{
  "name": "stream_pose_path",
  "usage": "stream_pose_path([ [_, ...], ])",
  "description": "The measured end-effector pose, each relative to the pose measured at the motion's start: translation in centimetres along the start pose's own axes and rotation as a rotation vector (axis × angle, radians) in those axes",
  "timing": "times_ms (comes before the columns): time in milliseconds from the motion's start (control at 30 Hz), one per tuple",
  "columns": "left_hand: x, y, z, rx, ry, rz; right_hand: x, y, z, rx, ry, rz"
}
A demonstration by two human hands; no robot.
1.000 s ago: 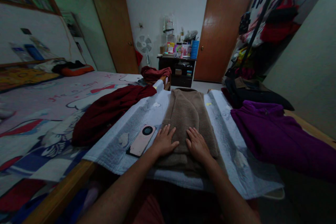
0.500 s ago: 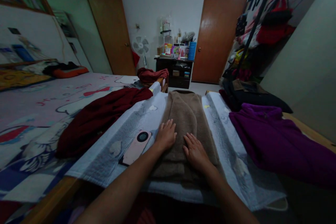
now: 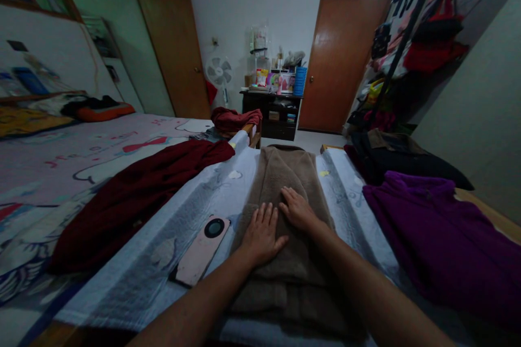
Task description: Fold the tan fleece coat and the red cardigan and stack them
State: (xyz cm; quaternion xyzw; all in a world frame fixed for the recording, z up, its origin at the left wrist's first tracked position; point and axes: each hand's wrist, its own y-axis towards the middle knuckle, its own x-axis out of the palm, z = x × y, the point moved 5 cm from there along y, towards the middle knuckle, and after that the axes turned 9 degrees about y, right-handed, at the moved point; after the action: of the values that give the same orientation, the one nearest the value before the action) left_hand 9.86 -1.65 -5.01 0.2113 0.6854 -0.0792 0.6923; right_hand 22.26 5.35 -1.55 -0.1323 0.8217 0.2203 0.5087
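Observation:
A brown fleece garment [image 3: 280, 173] lies folded into a long strip in front of me, on a white and grey cloth [image 3: 138, 265]. Flat on its left part rests my left hand [image 3: 262, 233], fingers spread and thumb out to the side. My right hand [image 3: 297, 207] lies a little farther up on the garment, palm down, fingers stretched out. Neither hand grips anything. To the left of the garment a pink phone [image 3: 203, 252] lies with its round camera ring facing up. My forearms cover part of the garment's near end.
A dark red garment [image 3: 150, 190] lies on the left, by the bed with its patterned sheet [image 3: 101, 141]. On the right are a purple garment [image 3: 439, 227] and dark folded clothes [image 3: 407, 157]. Farther off stand a black cabinet [image 3: 280, 119] and a fan [image 3: 220, 71].
My right hand has slid away from me up the garment, while my left hand has come slightly nearer. The view has shifted a little, and the garment stays folded.

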Motion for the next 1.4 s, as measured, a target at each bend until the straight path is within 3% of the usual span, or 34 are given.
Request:
stream_pose_path([
  [133,-0.1,0.0,0.2,-0.014,-0.011,-0.027,0.9,1.7,2.0,0.026,-0.057,-0.012],
  [400,-0.3,-0.1,0.2,-0.016,-0.015,-0.030,0.1,4.1,5.0,0.104,-0.105,-0.034],
  [567,-0.4,-0.2,0.1,-0.007,-0.047,-0.052,-0.5,5.5,4.6,0.169,-0.079,-0.045],
  [667,-0.6,0.7,-0.8,-0.032,-0.092,-0.077,-0.2,5.5,3.7,0.115,-0.070,-0.006],
  [800,-0.7,3.9,-3.0,-0.085,-0.139,-0.043,1.1,4.8,3.9,0.068,-0.074,0.018],
  [1000,1.9,11.2,-5.7,0.003,-0.197,-0.120,1.7,4.2,4.2,0.053,-0.070,0.047],
  [1167,3.2,16.2,-6.7,-0.022,-0.201,-0.158,1.6,4.1,4.1,0.046,-0.067,0.062],
  [1400,4.5,21.5,-7.7,-0.156,-0.172,-0.268,2.0,4.1,4.5,0.044,-0.061,0.067],
])
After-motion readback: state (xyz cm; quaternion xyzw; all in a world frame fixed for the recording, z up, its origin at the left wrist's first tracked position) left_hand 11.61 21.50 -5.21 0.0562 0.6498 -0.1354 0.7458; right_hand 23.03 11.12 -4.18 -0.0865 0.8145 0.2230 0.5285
